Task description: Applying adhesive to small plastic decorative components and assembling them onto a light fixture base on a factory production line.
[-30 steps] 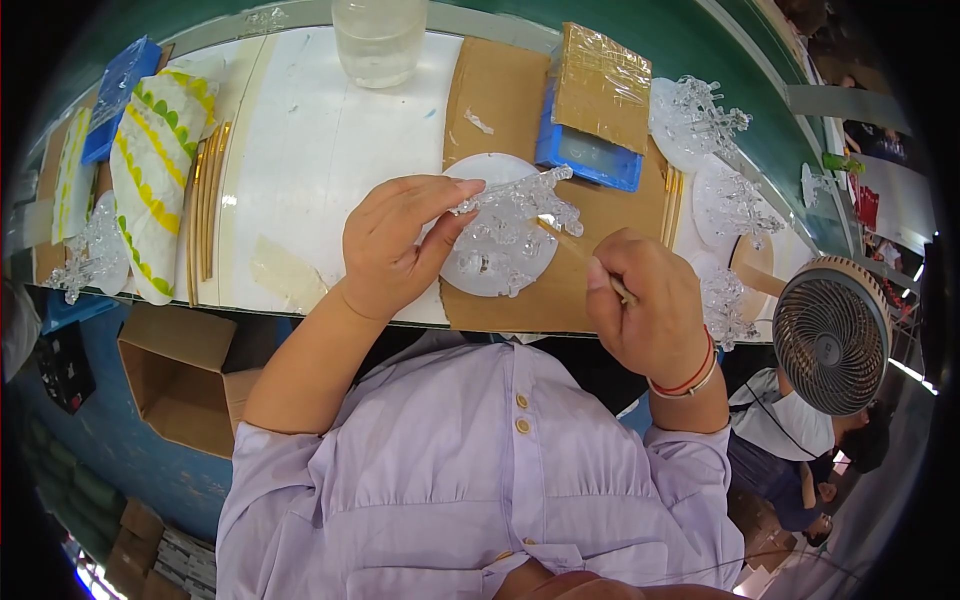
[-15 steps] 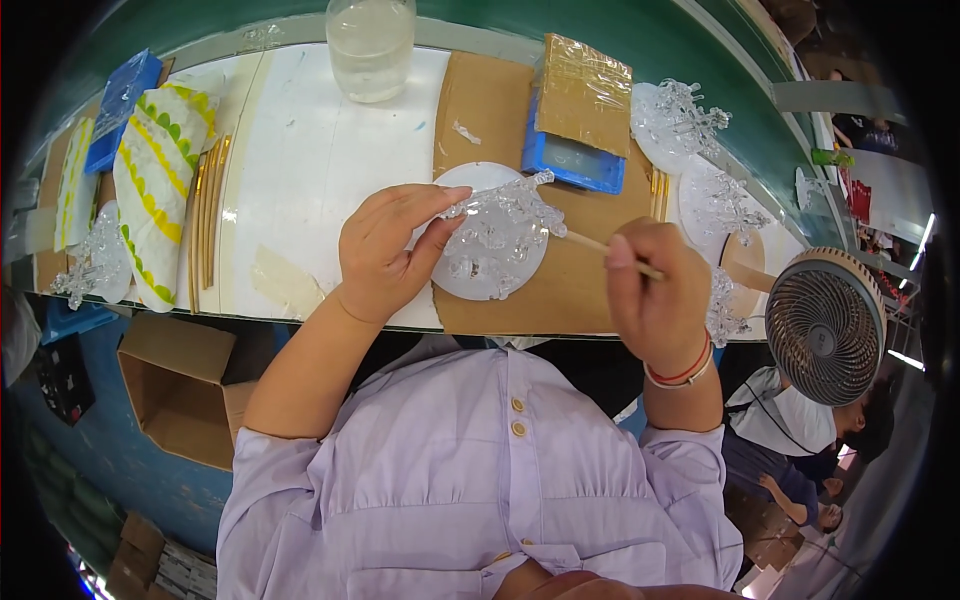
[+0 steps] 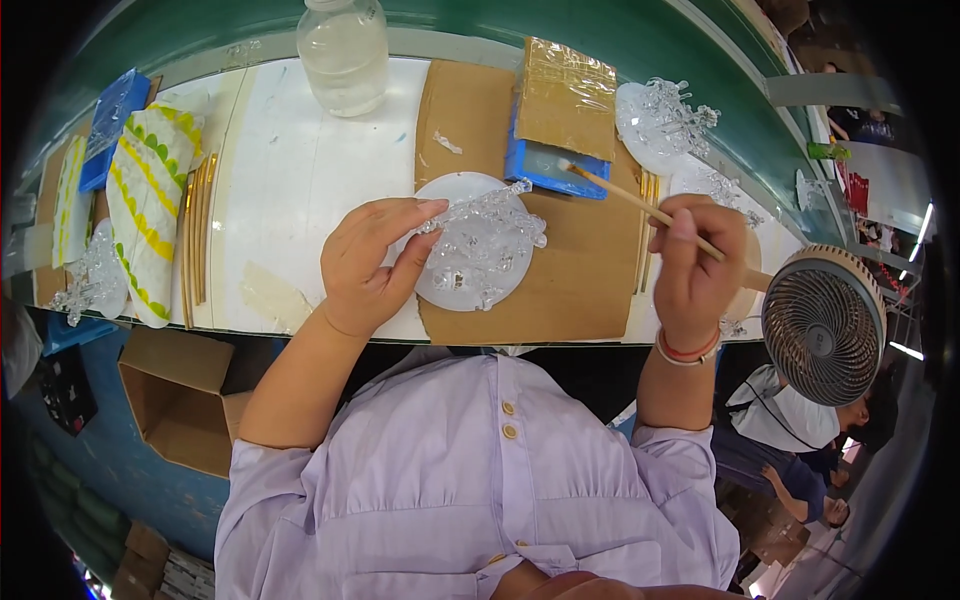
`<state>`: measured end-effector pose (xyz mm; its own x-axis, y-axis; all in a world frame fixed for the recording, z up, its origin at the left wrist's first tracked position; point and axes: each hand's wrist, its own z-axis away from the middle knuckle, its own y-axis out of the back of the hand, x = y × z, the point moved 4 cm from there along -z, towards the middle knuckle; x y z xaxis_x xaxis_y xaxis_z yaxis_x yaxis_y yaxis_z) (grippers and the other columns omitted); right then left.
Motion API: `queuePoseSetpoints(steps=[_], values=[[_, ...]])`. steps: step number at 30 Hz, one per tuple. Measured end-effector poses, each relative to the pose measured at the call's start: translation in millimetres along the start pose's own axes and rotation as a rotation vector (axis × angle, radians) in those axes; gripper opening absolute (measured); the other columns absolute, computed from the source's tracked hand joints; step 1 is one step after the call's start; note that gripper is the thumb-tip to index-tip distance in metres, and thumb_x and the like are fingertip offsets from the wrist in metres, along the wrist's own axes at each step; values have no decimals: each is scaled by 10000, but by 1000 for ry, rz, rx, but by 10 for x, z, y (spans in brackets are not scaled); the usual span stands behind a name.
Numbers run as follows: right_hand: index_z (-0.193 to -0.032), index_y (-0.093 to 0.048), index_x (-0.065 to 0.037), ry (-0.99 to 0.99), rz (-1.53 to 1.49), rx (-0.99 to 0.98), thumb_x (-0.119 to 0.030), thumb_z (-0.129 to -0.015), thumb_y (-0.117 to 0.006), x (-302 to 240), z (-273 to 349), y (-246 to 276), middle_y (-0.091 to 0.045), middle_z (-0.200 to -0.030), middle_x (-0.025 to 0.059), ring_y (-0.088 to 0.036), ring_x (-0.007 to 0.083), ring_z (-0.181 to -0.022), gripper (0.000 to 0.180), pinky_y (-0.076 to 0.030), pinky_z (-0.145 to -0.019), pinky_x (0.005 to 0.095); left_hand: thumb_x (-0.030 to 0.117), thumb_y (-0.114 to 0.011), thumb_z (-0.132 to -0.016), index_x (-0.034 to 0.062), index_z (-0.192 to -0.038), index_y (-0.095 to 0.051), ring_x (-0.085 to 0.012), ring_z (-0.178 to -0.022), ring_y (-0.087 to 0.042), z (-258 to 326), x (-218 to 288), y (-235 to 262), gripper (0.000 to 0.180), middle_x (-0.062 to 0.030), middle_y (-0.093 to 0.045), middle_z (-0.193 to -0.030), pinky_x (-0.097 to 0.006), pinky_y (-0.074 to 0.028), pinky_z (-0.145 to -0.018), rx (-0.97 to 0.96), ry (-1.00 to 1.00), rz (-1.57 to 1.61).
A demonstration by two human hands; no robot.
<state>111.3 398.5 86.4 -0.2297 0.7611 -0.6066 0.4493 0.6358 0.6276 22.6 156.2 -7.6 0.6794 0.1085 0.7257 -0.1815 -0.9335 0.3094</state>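
Observation:
My left hand (image 3: 372,262) pinches the edge of a clear, branched plastic piece (image 3: 490,225) between thumb and fingers. The piece is tilted over a round white dish (image 3: 440,290), on which more clear pieces seem to lie; where one ends and another begins is hard to tell. Off to the right, my right hand (image 3: 700,262) grips a thin wooden-handled brush (image 3: 640,203). Its bristle tip is at the open front part of a blue tray (image 3: 555,180), though whether it touches the contents cannot be made out. A cardboard flap (image 3: 568,95) covers the tray's back part.
A jar of clear liquid (image 3: 343,60) stands at the back. More dishes of clear pieces (image 3: 665,125) sit at the right, beside a round fan (image 3: 823,315). Several thin brushes (image 3: 200,230) and a patterned cloth (image 3: 155,205) lie at the left. Cardboard (image 3: 580,290) covers the bench's middle.
The brush has swung from the clear piece up to the blue tray as my right hand moved right. My left hand keeps its pinch on the piece. The whole view has shifted slightly.

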Motion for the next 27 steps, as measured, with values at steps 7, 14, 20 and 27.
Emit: queuePoseSetpoints(steps=[7,14,20,27], values=[[-936,-461,6,-49,6,-11,-19,-967,-464,247,-33,-221,-627,-873,133,-532,80,-608,39,-433,-568,200,-18,-721,-741,12,-1024,-658,-260,-838,-636,3,-22,7,291,-107,-686,-946,-326,-499,-739,5,-54,11],[-935,-466,-3,-183,-153,3,-59,-983,-468,285,-44,-224,-632,-881,131,-539,74,-617,73,-438,-560,192,11,-720,-762,3,-1019,-644,-267,-862,-629,12,-31,22,268,-117,-679,-975,-332,-494,-745,17,-51,23],[-935,-453,-9,-232,-295,108,-87,-993,-449,291,4,-133,-627,-852,148,-531,94,-587,97,-433,-538,206,14,-717,-768,4,-1013,-641,-265,-877,-626,12,-27,28,257,-118,-677,-986,-327,-495,-758,27,-59,25],[-939,-447,-13,-224,-388,330,-108,-999,-420,374,259,105,-616,-829,176,-518,120,-564,116,-428,-518,219,21,-713,-778,4,-1010,-641,-263,-892,-623,30,-22,34,243,-123,-673,-995,-324,-496,-765,33,-47,23]])
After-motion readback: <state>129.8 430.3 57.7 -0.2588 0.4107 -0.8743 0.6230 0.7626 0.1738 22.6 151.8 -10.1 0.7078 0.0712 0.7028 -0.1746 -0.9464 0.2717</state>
